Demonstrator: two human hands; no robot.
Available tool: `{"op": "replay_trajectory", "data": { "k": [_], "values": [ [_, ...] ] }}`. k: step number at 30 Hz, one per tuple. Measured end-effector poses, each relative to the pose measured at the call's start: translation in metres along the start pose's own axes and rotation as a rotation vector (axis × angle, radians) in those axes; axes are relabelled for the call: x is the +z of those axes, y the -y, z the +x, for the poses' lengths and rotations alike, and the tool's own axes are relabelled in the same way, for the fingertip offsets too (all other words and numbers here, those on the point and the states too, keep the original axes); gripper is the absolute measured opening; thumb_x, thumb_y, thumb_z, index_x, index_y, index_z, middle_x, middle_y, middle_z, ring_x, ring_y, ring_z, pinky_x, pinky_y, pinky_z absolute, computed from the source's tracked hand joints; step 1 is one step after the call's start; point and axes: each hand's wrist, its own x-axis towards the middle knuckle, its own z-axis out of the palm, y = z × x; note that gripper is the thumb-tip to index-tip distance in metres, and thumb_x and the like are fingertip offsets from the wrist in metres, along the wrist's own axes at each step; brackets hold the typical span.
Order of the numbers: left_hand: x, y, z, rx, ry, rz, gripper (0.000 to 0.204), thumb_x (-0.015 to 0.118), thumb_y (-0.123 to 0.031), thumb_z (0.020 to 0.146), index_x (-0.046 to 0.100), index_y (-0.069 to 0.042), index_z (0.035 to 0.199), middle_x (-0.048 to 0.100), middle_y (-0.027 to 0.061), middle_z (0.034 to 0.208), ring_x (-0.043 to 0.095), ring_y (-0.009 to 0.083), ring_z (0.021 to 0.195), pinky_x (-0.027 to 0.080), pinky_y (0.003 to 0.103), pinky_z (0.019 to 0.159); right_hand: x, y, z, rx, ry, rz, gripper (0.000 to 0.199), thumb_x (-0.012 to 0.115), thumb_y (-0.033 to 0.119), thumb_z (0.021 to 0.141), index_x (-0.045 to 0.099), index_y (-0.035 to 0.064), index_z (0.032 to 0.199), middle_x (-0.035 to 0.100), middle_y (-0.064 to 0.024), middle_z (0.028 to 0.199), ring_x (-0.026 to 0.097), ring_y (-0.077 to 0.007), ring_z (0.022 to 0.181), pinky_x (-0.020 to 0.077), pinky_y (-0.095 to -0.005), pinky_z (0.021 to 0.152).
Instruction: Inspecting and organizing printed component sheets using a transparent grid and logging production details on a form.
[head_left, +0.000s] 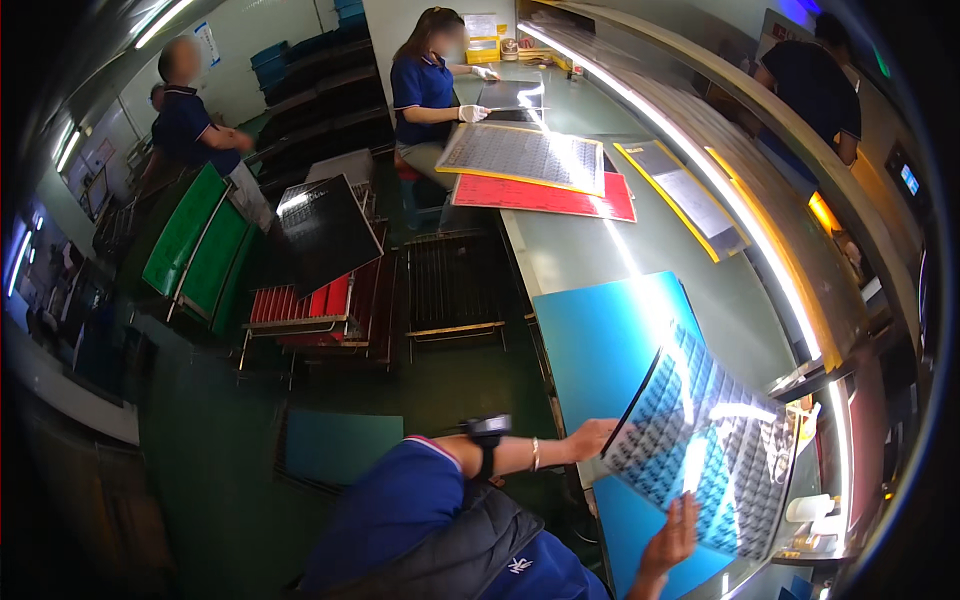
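Observation:
A clear film sheet (745, 450) printed with rows of small dark patterns is held tilted over the bench, with light glaring off it. My left hand (592, 438) is closed on its left corner, by the dark edge strip. At its near edge my right hand (672, 540) pinches the sheet, fingers on the near side. Beneath and behind the film lies a blue board (600, 340), partly hidden by it. More blue shows through the film and next to my right hand.
Farther along the bench (560, 245) lie a yellow-edged patterned sheet (520, 155), a red board (480, 190) and a yellow-framed sheet (680, 195). A white bottle (808, 508) stands at right. A gloved co-worker (425, 95) sits beyond; racks (455, 290) stand left of the bench.

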Motion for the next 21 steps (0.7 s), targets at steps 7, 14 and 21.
{"op": "replay_trajectory", "data": {
  "k": [7, 14, 21],
  "values": [
    [0.028, -0.056, -0.067, -0.75, -0.087, -0.049, 0.048, 0.07, -0.031, 0.081, 0.058, -0.002, 0.118, 0.064, 0.0126, 0.112, 0.063, 0.0235, 0.098, 0.053, 0.041, 0.081, 0.065, 0.019, -0.15, 0.248, 0.189, -0.057, 0.035, 0.051, -0.002, 0.082, 0.065, 0.01, 0.111, 0.057, -0.0203, 0.126, 0.053, -0.0378, 0.12, 0.0336, -0.055, 0.106],
    [0.007, -0.044, -0.056, -0.236, -0.021, 0.793, 0.031, 0.066, -0.011, 0.075, 0.061, 0.0, 0.103, 0.067, 0.0169, 0.09, 0.065, 0.0256, 0.085, 0.05, 0.036, 0.073, 0.068, 0.045, -0.132, 0.261, 0.327, -0.037, 0.042, 0.065, 0.014, 0.085, 0.057, 0.0071, 0.125, 0.052, -0.0182, 0.132, 0.049, -0.0323, 0.124, 0.0324, -0.0492, 0.107],
    [-0.002, -0.049, -0.041, 0.242, 0.12, 0.792, 0.029, 0.06, -0.011, 0.088, 0.058, 0.001, 0.115, 0.069, 0.013, 0.086, 0.065, 0.0179, 0.077, 0.049, 0.034, 0.067, 0.011, -0.042, -0.141, 0.637, -0.104, -0.236, 0.037, 0.065, 0.016, 0.086, 0.06, 0.0008, 0.12, 0.057, -0.022, 0.124, 0.05, -0.0388, 0.118, 0.0359, -0.049, 0.103]
  ]
}}
